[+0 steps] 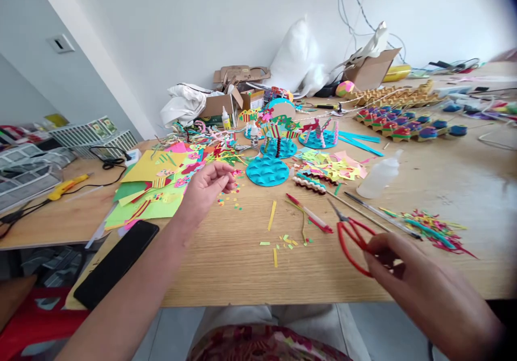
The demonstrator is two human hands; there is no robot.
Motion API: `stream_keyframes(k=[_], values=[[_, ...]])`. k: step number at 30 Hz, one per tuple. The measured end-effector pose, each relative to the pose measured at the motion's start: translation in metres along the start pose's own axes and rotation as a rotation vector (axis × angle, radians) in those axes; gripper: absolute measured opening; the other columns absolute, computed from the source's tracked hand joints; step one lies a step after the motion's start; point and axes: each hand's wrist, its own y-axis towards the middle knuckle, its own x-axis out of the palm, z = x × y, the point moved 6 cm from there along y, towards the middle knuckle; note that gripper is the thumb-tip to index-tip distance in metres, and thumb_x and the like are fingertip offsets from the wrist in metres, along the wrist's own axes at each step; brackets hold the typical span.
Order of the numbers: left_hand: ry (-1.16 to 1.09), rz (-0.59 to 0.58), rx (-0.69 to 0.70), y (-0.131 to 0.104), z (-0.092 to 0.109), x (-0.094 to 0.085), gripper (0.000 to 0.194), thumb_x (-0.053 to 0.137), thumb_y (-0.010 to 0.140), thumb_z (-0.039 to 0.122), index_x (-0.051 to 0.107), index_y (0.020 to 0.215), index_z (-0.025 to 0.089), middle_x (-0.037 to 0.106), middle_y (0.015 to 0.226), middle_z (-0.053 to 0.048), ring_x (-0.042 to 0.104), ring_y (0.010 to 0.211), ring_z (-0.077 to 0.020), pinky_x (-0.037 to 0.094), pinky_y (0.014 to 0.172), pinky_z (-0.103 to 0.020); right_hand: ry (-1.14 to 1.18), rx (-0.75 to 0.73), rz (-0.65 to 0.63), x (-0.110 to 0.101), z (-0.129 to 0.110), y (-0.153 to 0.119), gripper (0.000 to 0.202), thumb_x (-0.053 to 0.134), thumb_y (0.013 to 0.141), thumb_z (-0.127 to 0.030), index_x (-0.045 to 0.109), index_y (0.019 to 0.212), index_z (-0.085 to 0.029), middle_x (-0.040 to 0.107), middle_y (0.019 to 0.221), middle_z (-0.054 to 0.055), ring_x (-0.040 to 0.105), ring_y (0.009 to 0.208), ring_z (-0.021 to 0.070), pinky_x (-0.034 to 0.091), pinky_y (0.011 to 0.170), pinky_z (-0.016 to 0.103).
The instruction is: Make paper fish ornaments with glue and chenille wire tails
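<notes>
My right hand (pixel 404 269) grips the red handle of a pair of scissors (pixel 351 234) at the front right of the table. Their blades point away to the upper left. My left hand (pixel 212 183) is held over the coloured paper, its fingers curled and pinched together. What they hold, if anything, is too small to make out. Pink dotted scraps (pixel 237 173) show right by those fingertips. Just right of this hand lies a round blue base (pixel 267 171) with a wavy surface. Yellow paper strips (pixel 272 215) and small cut bits are scattered between the hands.
A black phone (pixel 117 264) lies at the left front edge. Coloured sheets (pixel 141 210) are piled behind it. A squeeze bottle (pixel 379 176), pens (pixel 311 213) and paper shreds (pixel 436 229) lie right. Finished-looking blue-based paper models (pixel 278 146) and painted egg trays (pixel 407 126) stand farther back.
</notes>
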Motion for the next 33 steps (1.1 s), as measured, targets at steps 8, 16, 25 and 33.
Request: stream_keyframes(k=[8, 16, 25, 33], values=[[0.022, 0.133, 0.328, -0.030, 0.061, -0.005, 0.016, 0.051, 0.078, 0.013, 0.056, 0.091, 0.021, 0.057, 0.081, 0.002, 0.056, 0.067, -0.0083, 0.049, 0.063, -0.021, 0.158, -0.525, -0.328, 0.072, -0.170, -0.023, 0.017, 0.043, 0.077, -0.009, 0.056, 0.079, -0.020, 0.062, 0.077, 0.003, 0.058, 0.068, 0.0155, 0.039, 0.059, 0.024], [0.231, 0.129, 0.291, -0.071, 0.041, 0.005, 0.016, 0.048, 0.083, 0.012, 0.058, 0.094, 0.020, 0.059, 0.082, 0.001, 0.057, 0.074, -0.0089, 0.048, 0.069, -0.019, 0.028, -0.623, -0.334, 0.098, -0.212, -0.016, 0.019, 0.045, 0.077, -0.007, 0.058, 0.086, -0.018, 0.062, 0.084, 0.006, 0.058, 0.077, 0.0193, 0.039, 0.057, 0.025], [0.458, 0.023, 0.265, -0.084, 0.013, 0.020, 0.015, 0.046, 0.082, 0.012, 0.057, 0.089, 0.019, 0.061, 0.080, -0.001, 0.060, 0.074, -0.0116, 0.048, 0.068, -0.022, -0.203, 0.000, -0.106, 0.026, -0.032, 0.039, 0.016, 0.045, 0.084, -0.027, 0.056, 0.090, -0.018, 0.062, 0.096, 0.008, 0.059, 0.081, 0.0216, 0.037, 0.062, 0.028], [0.567, -0.167, 0.345, -0.085, 0.012, 0.057, 0.017, 0.044, 0.083, 0.009, 0.057, 0.088, 0.018, 0.062, 0.079, -0.001, 0.059, 0.074, -0.0112, 0.047, 0.066, -0.021, -0.337, -0.014, -0.284, 0.046, -0.021, 0.058, 0.025, 0.036, 0.085, -0.028, 0.057, 0.076, -0.019, 0.065, 0.084, 0.008, 0.060, 0.077, 0.0212, 0.029, 0.054, 0.027]])
